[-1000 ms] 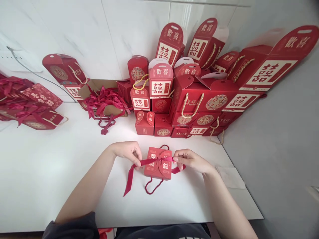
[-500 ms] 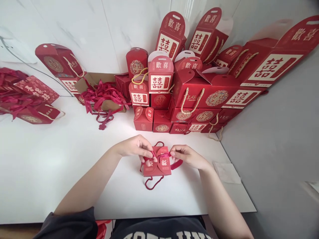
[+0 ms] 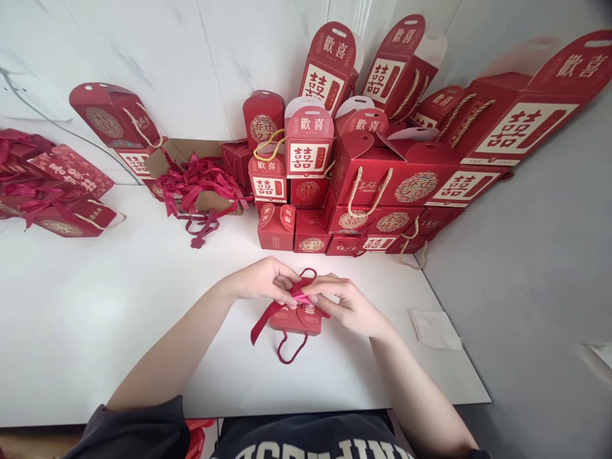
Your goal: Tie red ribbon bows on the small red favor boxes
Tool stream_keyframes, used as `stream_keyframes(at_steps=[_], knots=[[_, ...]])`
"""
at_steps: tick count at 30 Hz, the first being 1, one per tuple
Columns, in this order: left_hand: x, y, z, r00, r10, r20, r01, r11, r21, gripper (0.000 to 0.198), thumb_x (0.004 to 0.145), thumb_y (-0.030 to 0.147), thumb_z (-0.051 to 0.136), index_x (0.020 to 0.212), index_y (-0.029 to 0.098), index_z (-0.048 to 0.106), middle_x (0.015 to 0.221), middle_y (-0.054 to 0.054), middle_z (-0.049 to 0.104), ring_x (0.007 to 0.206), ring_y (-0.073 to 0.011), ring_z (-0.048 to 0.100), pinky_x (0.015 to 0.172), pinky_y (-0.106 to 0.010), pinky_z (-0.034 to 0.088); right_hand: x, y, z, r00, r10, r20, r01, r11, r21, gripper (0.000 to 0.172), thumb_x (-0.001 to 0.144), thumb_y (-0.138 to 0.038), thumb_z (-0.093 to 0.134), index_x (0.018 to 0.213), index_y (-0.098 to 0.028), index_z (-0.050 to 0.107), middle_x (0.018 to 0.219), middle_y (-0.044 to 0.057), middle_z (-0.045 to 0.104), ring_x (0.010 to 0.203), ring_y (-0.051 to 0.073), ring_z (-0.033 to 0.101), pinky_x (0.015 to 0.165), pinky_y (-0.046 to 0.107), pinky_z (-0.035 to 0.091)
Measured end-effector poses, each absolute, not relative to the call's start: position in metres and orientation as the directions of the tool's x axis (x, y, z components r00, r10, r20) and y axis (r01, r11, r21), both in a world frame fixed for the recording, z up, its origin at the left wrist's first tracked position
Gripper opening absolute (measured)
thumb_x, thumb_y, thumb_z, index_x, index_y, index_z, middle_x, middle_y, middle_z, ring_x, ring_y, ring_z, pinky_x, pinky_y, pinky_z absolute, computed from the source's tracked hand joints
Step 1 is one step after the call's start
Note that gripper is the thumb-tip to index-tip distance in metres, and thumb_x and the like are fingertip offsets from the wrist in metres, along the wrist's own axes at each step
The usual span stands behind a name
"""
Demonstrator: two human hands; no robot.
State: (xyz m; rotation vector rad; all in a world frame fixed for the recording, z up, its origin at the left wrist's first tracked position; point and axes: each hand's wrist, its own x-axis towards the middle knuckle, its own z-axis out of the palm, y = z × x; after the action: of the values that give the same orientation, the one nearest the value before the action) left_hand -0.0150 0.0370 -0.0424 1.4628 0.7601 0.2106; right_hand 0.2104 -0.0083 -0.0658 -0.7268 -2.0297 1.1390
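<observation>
Both hands [image 3: 306,296] have closed together over the small red box [image 3: 297,320], pinching its ribbon [image 3: 265,319].

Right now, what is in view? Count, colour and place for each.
small gift box: one, red, on table under both hands
ribbon: one, red, over the box, tail trailing left
cord handles: two loops, dark red, box's near and far sides
stacked gift boxes: many, red and cream, along back wall
loose ribbons: heap, dark red, in carton
carton: one, brown, back left
flat boxes: several, red, far left
paper sheet: one, white, table's right edge
table: one, white, foreground
left hand: one, pinching ribbon over box
right hand: one, pinching ribbon beside it
</observation>
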Motion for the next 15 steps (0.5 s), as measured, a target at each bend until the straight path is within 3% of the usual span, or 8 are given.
stream_keyframes(at_steps=[3,6,8,12,15], knots=[[-0.017,0.038,-0.045,0.777,0.562,-0.285,0.291,0.082,0.953,0.035,0.068,0.023,0.081,0.101,0.015,0.074,0.097,-0.007,0.076,0.088,-0.0199,0.071,0.080,-0.028,0.056,0.190,-0.013,-0.068,-0.555,0.762,0.334,0.333,0.571,-0.750,0.018,0.096,-0.020,0.051,0.104,-0.025,0.066,0.095,0.001,0.073,0.085,0.017,0.063,0.086,0.035,0.037],[-0.018,0.039,-0.044,0.752,0.587,-0.300,0.348,0.034,0.937,0.024,0.073,0.030,0.077,0.090,0.014,0.075,0.085,-0.006,0.075,0.081,-0.0189,0.070,0.073,-0.026,0.055,0.177,-0.017,-0.077,-0.395,0.852,0.343,0.488,0.511,-0.708,0.011,0.092,-0.025,0.057,0.101,-0.021,0.061,0.075,0.000,0.067,0.068,0.016,0.060,0.081,0.035,0.038],[-0.019,0.038,-0.042,0.736,0.595,-0.323,0.382,0.028,0.924,0.023,0.077,0.033,0.074,0.090,0.014,0.075,0.080,-0.006,0.075,0.075,-0.0175,0.070,0.070,-0.026,0.055,0.175,-0.017,-0.082,-0.296,0.893,0.338,0.552,0.449,-0.703,0.018,0.088,-0.026,0.062,0.103,-0.019,0.057,0.067,-0.002,0.060,0.063,0.016,0.056,0.081,0.035,0.039],[-0.018,0.037,-0.039,0.727,0.587,-0.358,0.391,0.075,0.917,0.027,0.083,0.036,0.067,0.099,0.016,0.075,0.090,-0.009,0.076,0.081,-0.0177,0.071,0.075,-0.028,0.057,0.184,-0.013,-0.086,-0.258,0.917,0.304,0.553,0.398,-0.732,0.033,0.082,-0.028,0.068,0.111,-0.021,0.054,0.083,0.002,0.062,0.082,0.021,0.059,0.086,0.038,0.039],[-0.017,0.036,-0.038,0.715,0.591,-0.374,0.401,0.092,0.911,0.029,0.085,0.037,0.065,0.101,0.015,0.075,0.093,-0.011,0.075,0.083,-0.0182,0.071,0.075,-0.028,0.058,0.193,-0.010,-0.085,-0.280,0.922,0.269,0.487,0.378,-0.788,0.023,0.084,-0.032,0.068,0.103,-0.023,0.060,0.095,0.004,0.063,0.090,0.021,0.058,0.087,0.038,0.041]])
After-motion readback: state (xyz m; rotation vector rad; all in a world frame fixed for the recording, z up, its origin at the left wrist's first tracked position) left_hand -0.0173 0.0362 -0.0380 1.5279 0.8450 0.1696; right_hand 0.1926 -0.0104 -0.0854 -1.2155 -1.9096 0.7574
